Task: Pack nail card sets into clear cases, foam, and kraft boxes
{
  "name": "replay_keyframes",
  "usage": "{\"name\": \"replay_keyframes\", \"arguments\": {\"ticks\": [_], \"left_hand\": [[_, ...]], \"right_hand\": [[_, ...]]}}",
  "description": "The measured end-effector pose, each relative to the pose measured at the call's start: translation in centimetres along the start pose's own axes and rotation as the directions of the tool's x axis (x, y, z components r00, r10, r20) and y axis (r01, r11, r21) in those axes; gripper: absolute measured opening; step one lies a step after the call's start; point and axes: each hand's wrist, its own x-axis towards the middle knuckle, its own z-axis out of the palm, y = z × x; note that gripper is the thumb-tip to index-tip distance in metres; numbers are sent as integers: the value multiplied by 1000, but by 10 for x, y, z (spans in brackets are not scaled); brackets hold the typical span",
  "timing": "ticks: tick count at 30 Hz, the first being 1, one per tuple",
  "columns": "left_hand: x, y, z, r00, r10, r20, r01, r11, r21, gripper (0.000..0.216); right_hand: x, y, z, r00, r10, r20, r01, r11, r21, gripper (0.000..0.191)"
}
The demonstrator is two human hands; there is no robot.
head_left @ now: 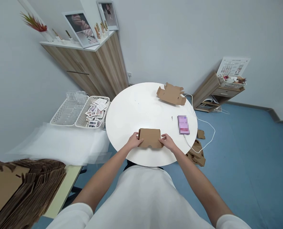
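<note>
A small brown cardboard box [150, 138], its lid folded down, rests near the front edge of the round white table [132, 111]. My left hand [134, 140] grips its left end, thumb on top and fingers at the side. At the opposite end my right hand [167, 142] holds the box the same way. Further back on the table lies an unfolded cardboard box blank [171, 94] with its flaps spread. What is inside the closed box is hidden.
A phone [183, 125] with a white cable lies at the table's right. White baskets [93, 111], one with printed packets, stand left, near clear plastic sheets [60, 143] and stacked flat cardboard [36, 187]. Folded boxes [196, 152] lie on the floor right. Cabinets [108, 60] line the wall.
</note>
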Motion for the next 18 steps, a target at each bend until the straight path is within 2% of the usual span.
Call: {"name": "replay_keyframes", "arguments": {"ticks": [2, 4, 8, 11, 14, 18], "left_hand": [[-1, -6, 8, 996, 10, -87, 0, 994, 113, 66], [-1, -11, 15, 992, 19, -124, 3, 984, 179, 65], [-4, -20, 22, 987, 81, -139, -62, 989, 134, 54], [-11, -27, 23, 971, 196, -133, -191, 980, 55, 44], [-19, -32, 24, 950, 304, -73, -304, 953, 17, 44], [-24, -29, 21, 934, 351, -61, -350, 936, 29, 51]], "right_hand": [[0, 10, 9, 996, -9, -90, 1, 996, -94, 40], [0, 17, 16, 993, -15, -121, -1, 992, -130, 38], [-6, 22, 24, 991, -46, -124, 40, 998, -52, 39], [-14, 26, 26, 983, -159, -89, 163, 986, 41, 43], [-23, 33, 30, 960, -279, -24, 280, 957, 75, 54], [-29, 35, 30, 943, -333, 28, 332, 943, 36, 69]]}}
